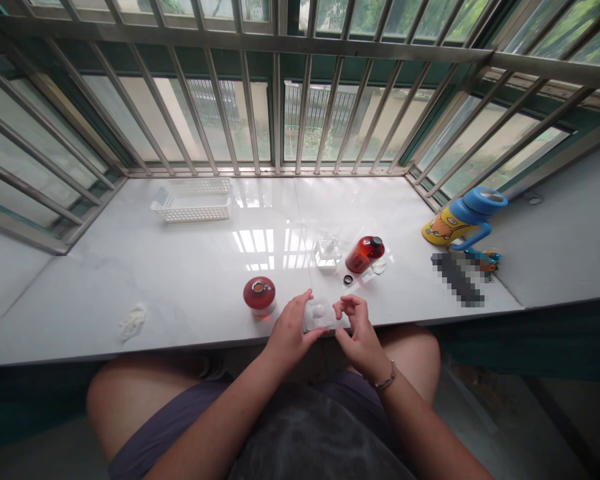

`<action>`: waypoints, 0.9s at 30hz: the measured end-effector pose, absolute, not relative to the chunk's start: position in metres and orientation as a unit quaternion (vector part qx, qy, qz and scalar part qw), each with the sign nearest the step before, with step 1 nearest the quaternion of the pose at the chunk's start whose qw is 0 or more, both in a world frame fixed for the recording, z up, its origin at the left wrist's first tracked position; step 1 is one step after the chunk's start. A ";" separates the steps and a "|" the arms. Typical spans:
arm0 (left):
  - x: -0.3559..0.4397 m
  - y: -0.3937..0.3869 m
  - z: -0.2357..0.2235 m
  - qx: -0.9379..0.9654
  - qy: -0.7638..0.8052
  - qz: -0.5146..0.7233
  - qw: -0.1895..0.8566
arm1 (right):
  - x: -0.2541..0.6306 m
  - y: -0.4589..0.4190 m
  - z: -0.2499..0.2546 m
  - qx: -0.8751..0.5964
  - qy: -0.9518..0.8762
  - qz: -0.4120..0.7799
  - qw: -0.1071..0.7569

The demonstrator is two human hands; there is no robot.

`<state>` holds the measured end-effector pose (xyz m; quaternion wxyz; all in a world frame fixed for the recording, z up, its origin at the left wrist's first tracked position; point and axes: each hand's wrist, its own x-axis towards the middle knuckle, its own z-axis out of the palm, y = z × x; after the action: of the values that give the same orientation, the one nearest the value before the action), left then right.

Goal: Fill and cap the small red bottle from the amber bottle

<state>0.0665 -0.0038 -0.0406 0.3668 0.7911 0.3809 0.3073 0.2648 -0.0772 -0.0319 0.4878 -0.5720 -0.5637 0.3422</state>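
My left hand (290, 330) is wrapped round a small clear glass bottle (318, 315) at the front edge of the white marble sill (190, 287). My right hand (357, 330) is at the bottle's right side, its fingertips pinched together close to the top; whether they hold anything is too small to see. A round red bottle (259, 294) stands just left of my left hand. Beyond my hands lie a small clear square bottle (328, 253), a red bottle on its side (364, 255) and a small dark ring (348, 280).
A white plastic basket (193, 200) sits at the back left. A crumpled white tissue (131, 321) lies front left. A yellow and blue child's cup (463, 220) lies at the right beside a small toy (487, 259). Metal window bars (300, 87) close off the sill's far side.
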 end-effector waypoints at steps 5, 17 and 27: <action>0.067 -0.004 -0.041 0.792 0.381 0.306 0.366 | 0.265 -0.078 -0.030 -0.549 -0.587 0.373 0.464; 0.067 -0.003 -0.042 0.788 0.377 0.313 0.372 | 0.255 -0.076 -0.024 -0.564 -0.589 0.345 0.466; 0.068 -0.003 -0.046 0.786 0.378 0.327 0.364 | 0.251 -0.057 -0.023 -0.647 -0.555 0.244 0.462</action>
<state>0.0684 -0.0034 -0.0455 0.3639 0.7862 0.3778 0.3266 0.2514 -0.0565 -0.0234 0.4616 -0.6472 -0.5552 0.2445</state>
